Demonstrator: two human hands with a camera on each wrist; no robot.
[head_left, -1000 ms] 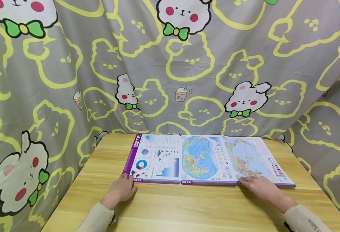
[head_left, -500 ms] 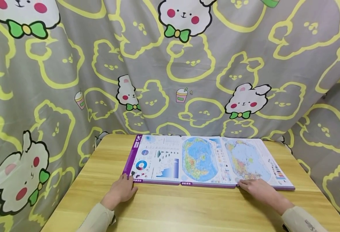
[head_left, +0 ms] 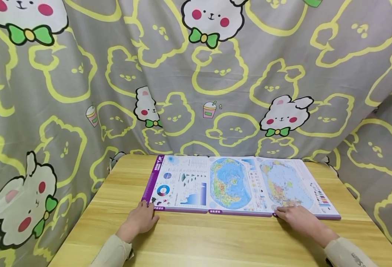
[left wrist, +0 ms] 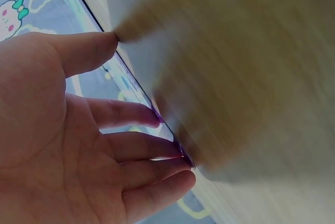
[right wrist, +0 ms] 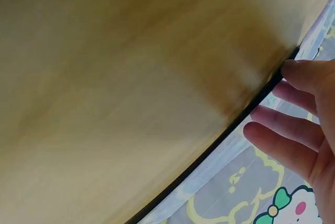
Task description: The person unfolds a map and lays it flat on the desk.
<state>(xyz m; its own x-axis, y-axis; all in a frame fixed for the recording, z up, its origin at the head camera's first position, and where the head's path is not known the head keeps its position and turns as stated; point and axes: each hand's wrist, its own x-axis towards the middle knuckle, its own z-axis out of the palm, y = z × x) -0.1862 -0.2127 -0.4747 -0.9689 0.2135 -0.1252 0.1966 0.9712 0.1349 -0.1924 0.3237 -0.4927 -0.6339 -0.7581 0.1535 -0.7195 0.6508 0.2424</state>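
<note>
A fold-out world map (head_left: 231, 183) lies flat along the far part of the wooden table, with its panels side by side. A purple strip (head_left: 150, 181) runs down its left side. My left hand (head_left: 141, 218) rests at the near left corner, fingertips on the purple edge; the left wrist view shows the fingers (left wrist: 141, 145) extended and the thumb spread apart. At the near edge towards the right, my right hand (head_left: 297, 219) has its fingertips on the map. In the right wrist view the thumb (right wrist: 301, 72) is at the dark edge line, with the fingers extended beside it.
A wooden table (head_left: 196, 237) extends from the map towards the person. Behind it and on both sides hangs a grey curtain (head_left: 182, 66) with yellow outlines and white rabbits. The far edge of the map is close to the curtain.
The map's right end has shifted very slightly towards the person, with the right hand staying on its near edge. The left hand has stayed in place.
</note>
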